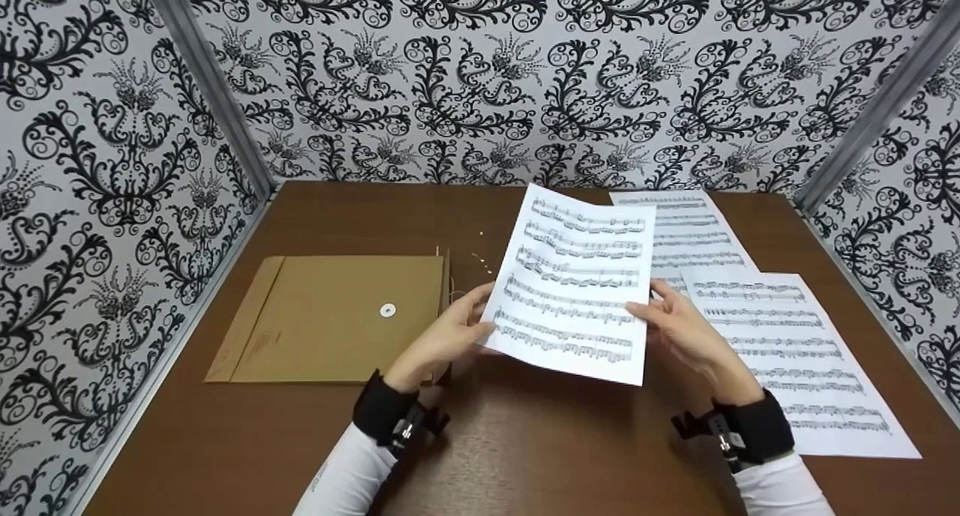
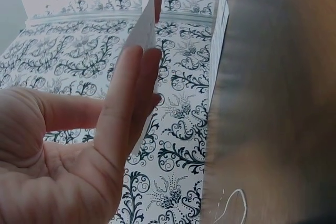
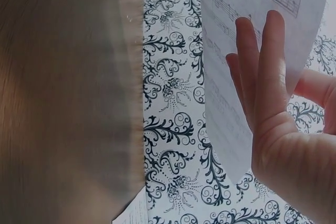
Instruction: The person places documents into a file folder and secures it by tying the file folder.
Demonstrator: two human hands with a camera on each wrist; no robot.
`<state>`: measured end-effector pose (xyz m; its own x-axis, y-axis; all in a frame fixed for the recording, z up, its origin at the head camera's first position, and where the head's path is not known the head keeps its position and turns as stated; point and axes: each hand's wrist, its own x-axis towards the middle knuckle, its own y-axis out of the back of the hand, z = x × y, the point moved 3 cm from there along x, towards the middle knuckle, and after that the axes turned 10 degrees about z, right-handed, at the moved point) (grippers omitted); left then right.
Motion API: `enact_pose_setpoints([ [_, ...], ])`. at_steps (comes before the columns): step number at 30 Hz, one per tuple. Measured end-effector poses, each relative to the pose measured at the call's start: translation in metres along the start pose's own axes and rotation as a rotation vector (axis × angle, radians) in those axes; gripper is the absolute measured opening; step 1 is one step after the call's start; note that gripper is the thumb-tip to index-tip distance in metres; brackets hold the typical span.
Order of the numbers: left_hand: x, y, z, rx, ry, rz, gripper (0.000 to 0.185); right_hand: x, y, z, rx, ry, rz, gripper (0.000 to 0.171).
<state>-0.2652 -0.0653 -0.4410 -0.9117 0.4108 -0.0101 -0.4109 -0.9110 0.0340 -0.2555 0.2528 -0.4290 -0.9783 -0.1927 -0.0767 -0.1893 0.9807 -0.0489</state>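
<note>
Sheet of music (image 1: 574,283) — held raised above the table (image 1: 525,441), tilted, printed side toward the person. The left hand (image 1: 450,336) grips its left edge: fingers (image 2: 128,98) lie straight behind the paper with the thumb in front, pinching the sheet. The right hand (image 1: 686,328) grips the right edge in the same way, fingers (image 3: 262,72) flat against the back of the page.

Two further printed sheets — one near (image 1: 795,358), one farther back (image 1: 690,235) — lie flat on the table to the right. A brown envelope (image 1: 334,317) with a white string-closure disc (image 1: 387,310) lies flat to the left, just beside the left hand.
</note>
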Motion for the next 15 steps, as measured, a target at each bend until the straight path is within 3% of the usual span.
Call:
enact_pose_setpoints([
  [11, -0.002, 0.017, 0.005, 0.002, 0.028, -0.151, 0.066, -0.001, 0.003, -0.002, 0.003, 0.001, 0.026, 0.064],
  [15, -0.003, 0.026, 0.006, 0.011, 0.053, -0.177, 0.066, -0.001, 0.007, -0.001, 0.018, 0.017, 0.041, 0.058],
])
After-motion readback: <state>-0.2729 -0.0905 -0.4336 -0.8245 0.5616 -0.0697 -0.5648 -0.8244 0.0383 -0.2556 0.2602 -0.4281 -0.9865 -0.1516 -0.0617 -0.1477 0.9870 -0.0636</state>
